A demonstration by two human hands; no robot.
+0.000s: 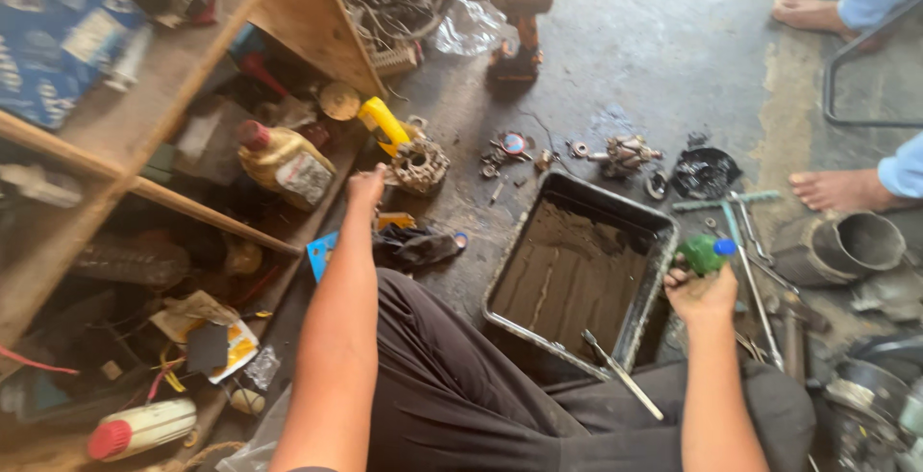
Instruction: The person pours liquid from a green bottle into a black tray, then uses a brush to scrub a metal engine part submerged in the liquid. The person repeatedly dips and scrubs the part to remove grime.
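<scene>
Close in, above the dark trousers of the seated person, the right hand (702, 289) is clamped around a small green bottle with a blue cap (709, 253), held at the right rim of a grimy metal tray (630, 337); a slim metal tool (620, 373) leans over the tray's near corner. The left hand (365, 186) stretches out, fingers loosely curled, touching or just short of a round greasy gear-like part (419, 164) beside a yellow-handled tool (383, 123); whether it grips anything I cannot tell. By the look of it, this is a cleaning step: fetching the part while the bottle waits. Next would call for a firm hold on the slick part and a careful carry over the tray. Farther out, the stained concrete floor (654, 39) is strewn with small metal pieces, a cordless drill (514, 20) and cluttered wooden shelves (144, 145); another person's bare feet (832, 188) rest at the right
</scene>
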